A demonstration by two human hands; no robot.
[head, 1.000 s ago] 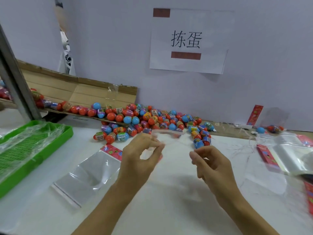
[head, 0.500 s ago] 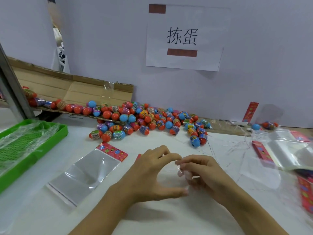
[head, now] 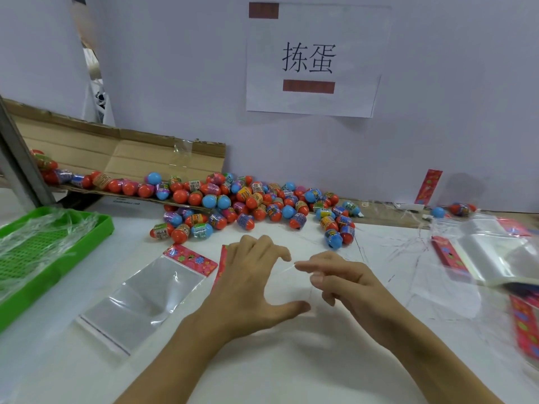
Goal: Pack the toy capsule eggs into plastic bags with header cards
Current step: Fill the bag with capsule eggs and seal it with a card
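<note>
While the clear plastic bag (head: 291, 290) is lying flat on the surface (head: 277, 363) between both hands, left hand (head: 250, 284) is spreading over it, right hand (head: 338, 281) seemingly pinching its edge—mouth-opening step; next, grabbing eggs (head: 248, 202) behind.

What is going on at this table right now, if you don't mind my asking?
A person is packing toy capsule eggs into clear bags. Both hands work a bag flat on the white table: the left hand is spread over it and the right hand fingers its open edge. No egg is inside yet. Another empty bag with a pink header card lies to the left.
</note>
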